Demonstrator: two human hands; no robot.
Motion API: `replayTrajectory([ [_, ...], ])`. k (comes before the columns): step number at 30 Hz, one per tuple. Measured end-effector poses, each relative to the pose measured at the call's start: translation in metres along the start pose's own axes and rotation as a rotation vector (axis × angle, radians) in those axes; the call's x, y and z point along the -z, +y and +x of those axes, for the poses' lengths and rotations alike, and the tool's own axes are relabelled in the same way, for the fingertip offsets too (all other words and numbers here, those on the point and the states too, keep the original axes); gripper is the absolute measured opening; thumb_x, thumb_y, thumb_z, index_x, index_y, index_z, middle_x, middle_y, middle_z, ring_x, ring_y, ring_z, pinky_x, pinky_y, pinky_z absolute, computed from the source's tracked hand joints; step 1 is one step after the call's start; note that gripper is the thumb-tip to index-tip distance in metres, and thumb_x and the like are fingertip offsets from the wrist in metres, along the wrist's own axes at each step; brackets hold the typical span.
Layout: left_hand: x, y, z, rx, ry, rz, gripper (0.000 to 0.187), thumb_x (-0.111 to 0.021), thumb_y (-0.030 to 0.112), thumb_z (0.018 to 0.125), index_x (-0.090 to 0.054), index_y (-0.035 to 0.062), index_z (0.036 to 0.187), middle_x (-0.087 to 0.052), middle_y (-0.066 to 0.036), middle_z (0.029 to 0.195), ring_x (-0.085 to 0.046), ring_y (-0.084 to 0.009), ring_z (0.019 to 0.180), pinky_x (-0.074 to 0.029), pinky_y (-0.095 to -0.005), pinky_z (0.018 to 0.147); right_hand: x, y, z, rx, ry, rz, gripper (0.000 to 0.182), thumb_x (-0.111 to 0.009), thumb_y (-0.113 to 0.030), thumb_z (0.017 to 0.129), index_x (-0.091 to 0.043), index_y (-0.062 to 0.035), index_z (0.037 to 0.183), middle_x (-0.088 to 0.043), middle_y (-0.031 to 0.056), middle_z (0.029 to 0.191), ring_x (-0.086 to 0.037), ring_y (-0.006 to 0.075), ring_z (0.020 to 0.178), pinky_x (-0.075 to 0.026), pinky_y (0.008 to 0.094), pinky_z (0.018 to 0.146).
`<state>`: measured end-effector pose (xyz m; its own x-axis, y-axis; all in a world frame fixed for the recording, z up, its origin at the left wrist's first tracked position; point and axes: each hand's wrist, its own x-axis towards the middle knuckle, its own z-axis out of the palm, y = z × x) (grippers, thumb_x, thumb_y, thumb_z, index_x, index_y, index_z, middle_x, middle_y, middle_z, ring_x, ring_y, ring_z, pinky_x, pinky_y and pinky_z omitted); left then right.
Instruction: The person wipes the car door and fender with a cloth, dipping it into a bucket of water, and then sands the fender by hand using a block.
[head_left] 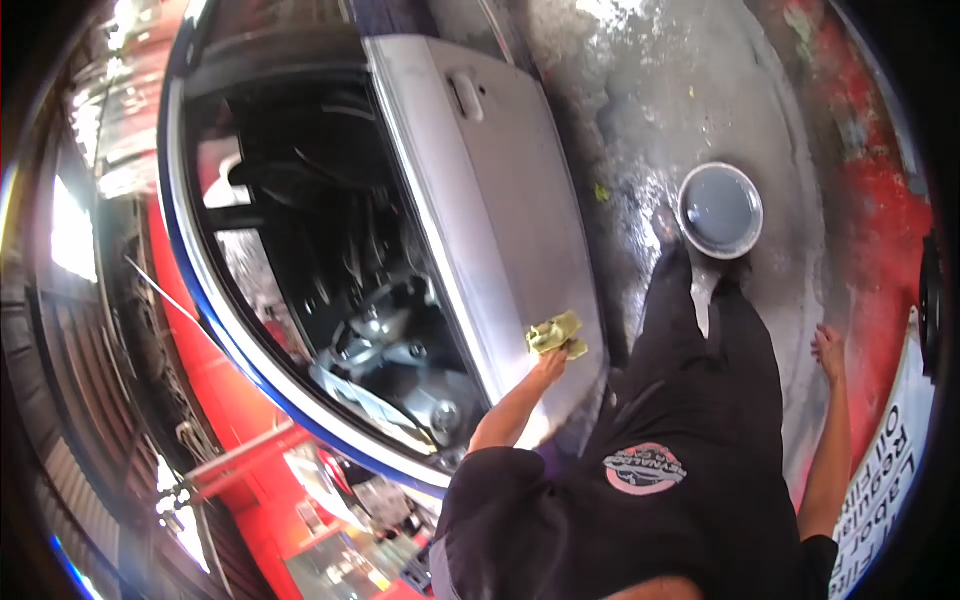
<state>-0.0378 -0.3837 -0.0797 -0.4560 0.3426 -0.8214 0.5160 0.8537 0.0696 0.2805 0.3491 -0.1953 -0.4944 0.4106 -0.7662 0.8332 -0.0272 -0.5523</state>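
My left hand [552, 366] grips a crumpled yellow-green cloth [554, 333] and presses it against the outer face of a car door [520, 210]. The door has a dull grey, matte surface, with a door handle [465, 96] at its far end. My right hand [828, 350] hangs away from the car at my other side, holding nothing, its fingers loosely apart. On the floor by my feet stands a round bucket [720, 210] with a pale rim and greyish liquid inside.
Beside me, the car's open window shows a dark interior with a steering wheel [375, 325]. The concrete floor [670, 90] looks wet and stained near my shoe. A white sign with black lettering [885, 480] and a red-painted strip [870, 230] lie off to my right.
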Motion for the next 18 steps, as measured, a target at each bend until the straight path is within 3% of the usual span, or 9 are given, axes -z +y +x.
replayTrajectory([
  [5, 0.19, -0.055, 0.141, -0.099, 0.238, 0.413, 0.017, -0.061, 0.022, 0.091, -0.075, 0.0137, 0.098, -0.075, -0.011, 0.093, -0.074, -0.0301, 0.087, -0.06, -0.0498, 0.072, -0.012, 0.032, -0.03, -0.11, 0.112, 0.113, 0.039, -0.06, -0.023, 0.1, -0.066, -0.0006, 0.132, -0.07, 0.0111, 0.095, -0.066, 0.0156, 0.07, -0.053, 0.0295, 0.058],
  [7, 0.263, -0.083, 0.198, -0.169, 0.429, 0.582, 0.017, -0.061, 0.022, 0.091, -0.077, 0.0141, 0.093, -0.077, -0.01, 0.088, -0.076, -0.0294, 0.083, -0.062, -0.0493, 0.069, -0.025, -0.004, -0.058, -0.165, 0.132, 0.101, 0.039, -0.059, -0.023, 0.101, -0.066, -0.0003, 0.132, -0.07, 0.0107, 0.096, -0.066, 0.0152, 0.069, -0.052, 0.0293, 0.057],
  [8, 0.328, -0.055, 0.2, 0.031, 0.314, 0.534, 0.018, -0.06, 0.022, 0.092, -0.077, 0.0149, 0.097, -0.077, -0.01, 0.091, -0.076, -0.0305, 0.081, -0.063, -0.0481, 0.067, -0.032, -0.015, -0.068, -0.204, 0.142, 0.074, 0.039, -0.059, -0.023, 0.101, -0.066, 0.0001, 0.132, -0.069, 0.0103, 0.096, -0.065, 0.0149, 0.069, -0.051, 0.0292, 0.056],
  [9, 0.371, -0.05, 0.216, 0.161, 0.189, 0.494, 0.03, -0.055, 0.027, 0.099, -0.075, 0.0161, 0.12, -0.076, -0.012, 0.115, -0.074, -0.0286, 0.107, -0.06, -0.0458, 0.084, -0.042, -0.026, -0.076, -0.218, 0.151, 0.078, 0.039, -0.059, -0.023, 0.101, -0.066, 0.0001, 0.132, -0.069, 0.0103, 0.096, -0.065, 0.0149, 0.069, -0.051, 0.0292, 0.056],
  [11, 0.423, -0.076, 0.26, 0.012, 0.223, 0.686, 0.034, -0.055, 0.024, 0.097, -0.075, 0.0111, 0.12, -0.076, -0.012, 0.116, -0.073, -0.0301, 0.107, -0.06, -0.0482, 0.085, -0.064, -0.041, -0.088, -0.253, 0.157, 0.129, 0.04, -0.058, -0.024, 0.102, -0.065, 0.0003, 0.133, -0.068, 0.0096, 0.093, -0.064, 0.0145, 0.067, -0.049, 0.029, 0.055],
  [13, 0.468, -0.096, 0.291, -0.222, 0.725, 0.671, 0.03, -0.055, 0.023, 0.095, -0.078, 0.0164, 0.114, -0.073, -0.014, 0.123, -0.066, -0.0357, 0.121, -0.049, -0.0505, 0.105, -0.089, -0.05, -0.089, -0.272, 0.157, 0.181, 0.041, -0.058, -0.025, 0.102, -0.065, 0.0005, 0.134, -0.067, 0.009, 0.09, -0.063, 0.0142, 0.065, -0.047, 0.0288, 0.053],
  [14, 0.498, -0.092, 0.305, 0.109, 0.316, 0.433, 0.038, -0.054, 0.023, 0.096, -0.073, 0.0206, 0.128, -0.066, -0.014, 0.138, -0.054, -0.035, 0.137, -0.034, -0.0568, 0.119, -0.099, -0.057, -0.086, -0.279, 0.157, 0.207, 0.042, -0.057, -0.026, 0.102, -0.064, 0.0006, 0.134, -0.067, 0.0086, 0.088, -0.062, 0.014, 0.065, -0.046, 0.0287, 0.052],
  [16, 0.551, -0.099, 0.32, 0.02, 0.427, 0.824, 0.047, -0.05, 0.027, 0.1, -0.064, 0.0144, 0.143, -0.056, -0.013, 0.154, -0.041, -0.035, 0.15, -0.007, -0.0675, 0.126, -0.113, -0.079, -0.089, -0.269, 0.153, 0.204, 0.043, -0.058, -0.027, 0.102, -0.064, 0.0013, 0.135, -0.066, 0.0084, 0.086, -0.062, 0.0143, 0.066, -0.047, 0.029, 0.054],
  [18, 0.599, -0.091, 0.313, 0.069, 0.51, 0.98, 0.052, -0.051, 0.033, 0.101, -0.06, 0.0107, 0.147, -0.055, -0.013, 0.155, -0.036, -0.034, 0.153, -0.008, -0.064, 0.128, -0.118, -0.086, -0.091, -0.276, 0.143, 0.188, 0.045, -0.058, -0.027, 0.102, -0.064, 0.002, 0.136, -0.066, 0.0082, 0.084, -0.062, 0.0146, 0.067, -0.047, 0.0292, 0.055],
])
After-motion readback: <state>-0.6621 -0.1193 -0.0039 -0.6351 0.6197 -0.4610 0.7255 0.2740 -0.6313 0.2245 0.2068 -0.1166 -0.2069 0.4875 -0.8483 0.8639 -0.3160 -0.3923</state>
